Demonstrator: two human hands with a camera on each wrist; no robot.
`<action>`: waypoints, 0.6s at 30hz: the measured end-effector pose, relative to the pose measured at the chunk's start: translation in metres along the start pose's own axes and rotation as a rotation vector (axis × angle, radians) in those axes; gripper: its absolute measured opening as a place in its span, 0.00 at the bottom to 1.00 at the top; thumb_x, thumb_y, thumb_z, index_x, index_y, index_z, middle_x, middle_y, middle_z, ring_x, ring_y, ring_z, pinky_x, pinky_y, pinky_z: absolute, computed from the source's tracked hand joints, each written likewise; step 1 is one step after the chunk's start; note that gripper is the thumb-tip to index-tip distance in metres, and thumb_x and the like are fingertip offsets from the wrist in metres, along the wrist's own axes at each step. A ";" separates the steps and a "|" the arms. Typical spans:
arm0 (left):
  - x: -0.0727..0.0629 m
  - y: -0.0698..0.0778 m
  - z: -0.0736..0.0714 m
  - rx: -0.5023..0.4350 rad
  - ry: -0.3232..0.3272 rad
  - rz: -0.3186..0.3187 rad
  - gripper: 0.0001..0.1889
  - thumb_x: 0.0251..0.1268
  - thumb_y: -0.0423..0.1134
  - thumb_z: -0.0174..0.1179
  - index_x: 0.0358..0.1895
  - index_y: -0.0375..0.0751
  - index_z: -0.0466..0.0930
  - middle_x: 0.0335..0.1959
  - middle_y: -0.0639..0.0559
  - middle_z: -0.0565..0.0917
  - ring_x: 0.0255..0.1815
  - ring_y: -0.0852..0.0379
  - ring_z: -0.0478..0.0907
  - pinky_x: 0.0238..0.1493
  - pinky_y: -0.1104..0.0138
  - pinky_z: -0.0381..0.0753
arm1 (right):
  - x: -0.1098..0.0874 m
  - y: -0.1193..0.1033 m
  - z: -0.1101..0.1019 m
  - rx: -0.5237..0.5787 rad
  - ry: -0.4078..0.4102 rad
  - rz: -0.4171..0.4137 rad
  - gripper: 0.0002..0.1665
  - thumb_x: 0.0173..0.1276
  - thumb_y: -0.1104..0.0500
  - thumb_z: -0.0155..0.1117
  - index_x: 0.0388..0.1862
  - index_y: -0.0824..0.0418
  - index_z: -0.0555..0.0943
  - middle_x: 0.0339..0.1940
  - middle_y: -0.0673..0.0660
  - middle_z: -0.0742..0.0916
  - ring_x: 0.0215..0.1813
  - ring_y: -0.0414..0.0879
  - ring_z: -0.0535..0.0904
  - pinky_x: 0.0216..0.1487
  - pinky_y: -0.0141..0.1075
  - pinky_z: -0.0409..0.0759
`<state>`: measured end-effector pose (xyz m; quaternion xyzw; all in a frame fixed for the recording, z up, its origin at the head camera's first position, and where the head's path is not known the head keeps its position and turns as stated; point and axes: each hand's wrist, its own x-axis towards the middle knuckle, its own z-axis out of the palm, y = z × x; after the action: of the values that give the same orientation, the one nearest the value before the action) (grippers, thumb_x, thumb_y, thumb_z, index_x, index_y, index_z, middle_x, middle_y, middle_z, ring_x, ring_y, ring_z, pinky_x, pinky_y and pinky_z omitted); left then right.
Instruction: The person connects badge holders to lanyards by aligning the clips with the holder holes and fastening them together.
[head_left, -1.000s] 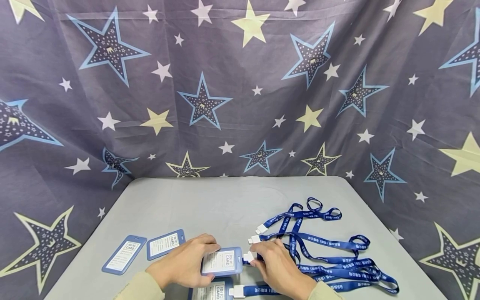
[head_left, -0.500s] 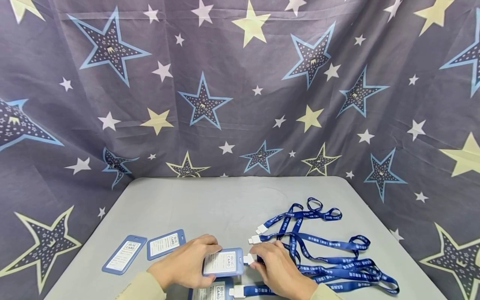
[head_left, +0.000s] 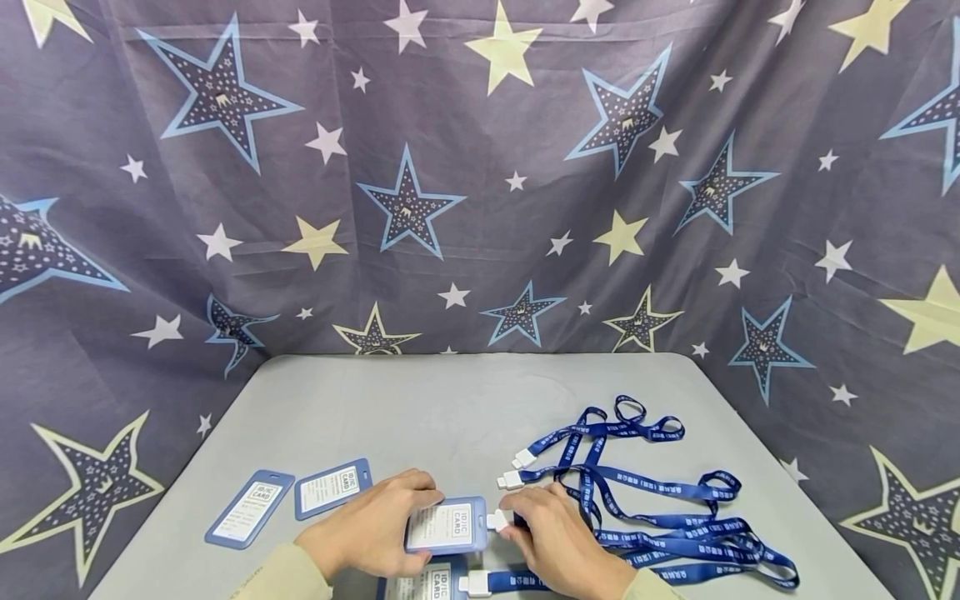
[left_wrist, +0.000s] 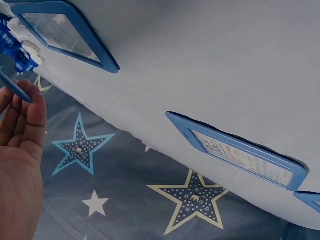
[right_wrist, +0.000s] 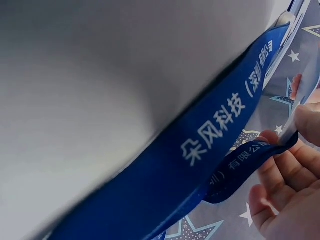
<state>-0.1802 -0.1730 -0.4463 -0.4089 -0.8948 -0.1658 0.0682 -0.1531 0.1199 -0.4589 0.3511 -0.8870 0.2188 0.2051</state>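
My left hand [head_left: 378, 521] holds a blue-framed badge holder [head_left: 446, 525] by its near and far long edges, its slotted end facing right. My right hand [head_left: 561, 533] pinches the white clip [head_left: 498, 520] of a blue lanyard, the clip's tip right at that slotted end. In the left wrist view, only a thin blue edge of the held badge holder shows between the fingers of the left hand [left_wrist: 22, 130]. The right wrist view has the right hand [right_wrist: 292, 185] with the printed lanyard strap [right_wrist: 240, 165] running from its fingers.
A badge holder [head_left: 427, 581] attached to a lanyard clip [head_left: 475, 582] lies at the near edge. Two more badge holders, one upright [head_left: 249, 510] and one slanted [head_left: 332, 489], lie left. Several blue lanyards [head_left: 675, 542] spread over the grey table [head_left: 420, 400] at right.
The badge holder has shifted slightly right in my left hand, and the white clip in my right hand has come up against its slotted end. Over the last half second almost nothing has moved.
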 end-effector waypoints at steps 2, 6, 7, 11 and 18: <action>0.000 0.000 0.000 -0.001 -0.002 0.002 0.32 0.44 0.51 0.75 0.56 0.42 0.85 0.53 0.57 0.80 0.50 0.62 0.76 0.54 0.64 0.82 | 0.000 0.000 0.000 0.003 -0.002 0.001 0.13 0.64 0.55 0.74 0.46 0.56 0.86 0.47 0.48 0.90 0.51 0.43 0.85 0.51 0.39 0.74; 0.001 0.000 0.000 -0.007 -0.004 0.009 0.32 0.44 0.50 0.75 0.56 0.41 0.85 0.53 0.57 0.80 0.49 0.63 0.76 0.53 0.65 0.82 | -0.001 0.000 -0.001 0.011 -0.007 0.003 0.13 0.64 0.55 0.74 0.46 0.56 0.86 0.47 0.48 0.90 0.51 0.42 0.85 0.51 0.39 0.74; 0.001 0.000 -0.001 -0.009 -0.004 0.011 0.32 0.44 0.50 0.75 0.56 0.41 0.85 0.53 0.57 0.80 0.49 0.63 0.76 0.53 0.65 0.82 | -0.001 0.000 -0.001 0.014 -0.010 0.003 0.13 0.64 0.55 0.74 0.46 0.56 0.86 0.47 0.48 0.90 0.51 0.42 0.85 0.51 0.38 0.74; 0.002 0.001 -0.001 -0.012 -0.004 0.021 0.32 0.44 0.50 0.75 0.56 0.41 0.85 0.52 0.57 0.80 0.49 0.63 0.76 0.52 0.65 0.82 | 0.000 -0.001 -0.002 0.023 -0.018 -0.001 0.13 0.65 0.55 0.73 0.47 0.56 0.85 0.48 0.47 0.90 0.52 0.42 0.85 0.51 0.38 0.73; 0.003 0.002 -0.001 -0.006 -0.012 0.020 0.31 0.43 0.51 0.76 0.55 0.42 0.86 0.51 0.58 0.80 0.46 0.65 0.76 0.48 0.67 0.83 | 0.000 -0.001 -0.002 0.018 -0.005 -0.019 0.12 0.65 0.55 0.74 0.46 0.55 0.85 0.46 0.46 0.90 0.50 0.41 0.85 0.49 0.36 0.73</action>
<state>-0.1806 -0.1705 -0.4444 -0.4188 -0.8906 -0.1654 0.0634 -0.1519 0.1204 -0.4576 0.3618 -0.8822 0.2240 0.2017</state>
